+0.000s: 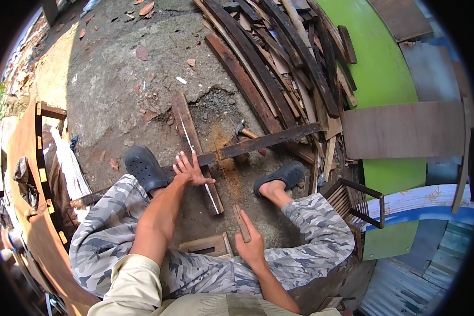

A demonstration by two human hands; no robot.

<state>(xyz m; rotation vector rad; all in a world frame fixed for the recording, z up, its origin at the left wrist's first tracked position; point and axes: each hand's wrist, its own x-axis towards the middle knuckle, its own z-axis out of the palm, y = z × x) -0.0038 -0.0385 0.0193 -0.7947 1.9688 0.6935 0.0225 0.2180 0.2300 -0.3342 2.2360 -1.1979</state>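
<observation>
Left hand [190,169] lies flat, fingers spread wide, on the dark plank [197,152] bearing a metal ruler [199,160]. Right hand [251,243] grips a short wooden stick [241,223]. Bare ground [110,79] lies beyond.

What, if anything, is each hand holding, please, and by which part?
The right hand grips a short wooden stick by its lower end. The left hand holds nothing; it rests open and flat on the plank beside a metal ruler.

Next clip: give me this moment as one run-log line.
left hand: open, pressing on dark plank | right hand: grip on short wooden stick | metal ruler on board | hammer on ground
</observation>
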